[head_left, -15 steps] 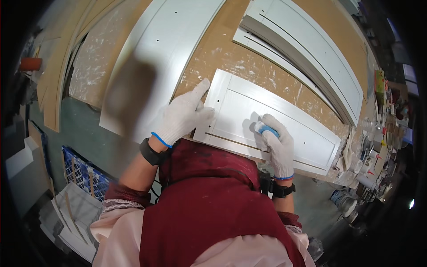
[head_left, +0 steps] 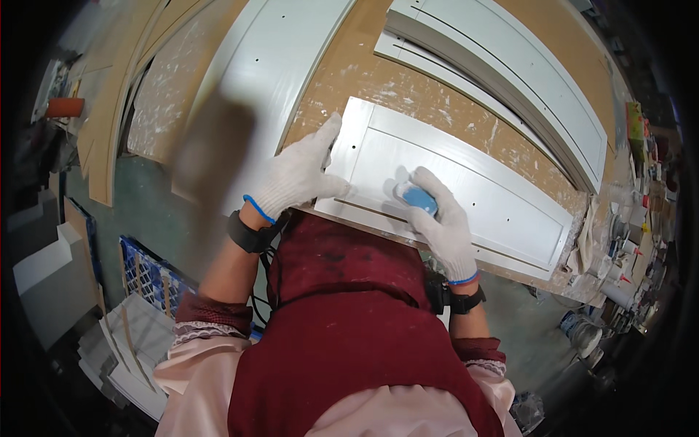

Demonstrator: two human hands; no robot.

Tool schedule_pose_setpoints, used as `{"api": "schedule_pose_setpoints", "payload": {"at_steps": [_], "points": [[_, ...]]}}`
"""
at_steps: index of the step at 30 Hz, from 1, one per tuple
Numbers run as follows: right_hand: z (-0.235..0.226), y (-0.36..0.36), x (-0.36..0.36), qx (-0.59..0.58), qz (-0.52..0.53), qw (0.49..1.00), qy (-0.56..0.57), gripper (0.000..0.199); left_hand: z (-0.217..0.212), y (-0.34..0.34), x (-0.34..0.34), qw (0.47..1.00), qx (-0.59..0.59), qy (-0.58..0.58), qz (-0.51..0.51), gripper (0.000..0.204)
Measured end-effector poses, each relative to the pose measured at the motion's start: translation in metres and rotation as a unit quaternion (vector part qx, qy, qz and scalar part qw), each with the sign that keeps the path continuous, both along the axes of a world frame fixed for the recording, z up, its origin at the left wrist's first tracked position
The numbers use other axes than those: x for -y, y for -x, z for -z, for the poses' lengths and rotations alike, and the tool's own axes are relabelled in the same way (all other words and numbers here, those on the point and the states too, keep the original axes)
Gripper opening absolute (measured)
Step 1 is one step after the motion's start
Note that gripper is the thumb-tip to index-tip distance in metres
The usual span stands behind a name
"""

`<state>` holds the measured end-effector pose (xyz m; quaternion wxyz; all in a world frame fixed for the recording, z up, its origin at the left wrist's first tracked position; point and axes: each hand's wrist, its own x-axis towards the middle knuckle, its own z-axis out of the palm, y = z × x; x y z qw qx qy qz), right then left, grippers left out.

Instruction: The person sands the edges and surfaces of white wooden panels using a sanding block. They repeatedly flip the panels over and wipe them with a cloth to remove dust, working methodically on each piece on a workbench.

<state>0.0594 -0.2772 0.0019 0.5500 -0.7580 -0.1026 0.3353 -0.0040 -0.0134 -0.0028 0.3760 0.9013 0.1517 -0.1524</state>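
Observation:
A white frame-edged panel lies on the bench in front of me, with small dark holes and a slot along its near edge. My left hand, in a white knit glove, is at the panel's left end. Its fingers are spread, the index stretched along the end and the thumb lying over the face. In my gloved right hand is a small blue-and-white pad, pinched between thumb and fingers against the panel's face, left of its middle. Whether it is a sponge or a sanding block I cannot tell.
Stacked white panels lie at the far right of the paint-spattered brown bench top. Another long white panel lies beyond my left hand. Bottles and tools crowd the right edge. A blurred dark shape hides part of the left side.
My right hand has slid the pad leftward along the panel, and more of its blue face shows. My left hand stays at the panel's end. The whole view has shifted slightly.

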Motion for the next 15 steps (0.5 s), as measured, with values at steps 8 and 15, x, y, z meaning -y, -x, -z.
{"api": "schedule_pose_setpoints", "payload": {"at_steps": [8,15], "points": [[0.003,-0.019,-0.063,0.237,-0.13,0.96,0.07,0.046,-0.02,0.013,0.001,0.997,-0.058,-0.017,0.058,0.11],[0.008,-0.02,-0.078,0.26,-0.135,0.95,0.112,0.041,-0.025,0.018,0.008,0.991,-0.065,-0.086,0.075,0.107]]}}
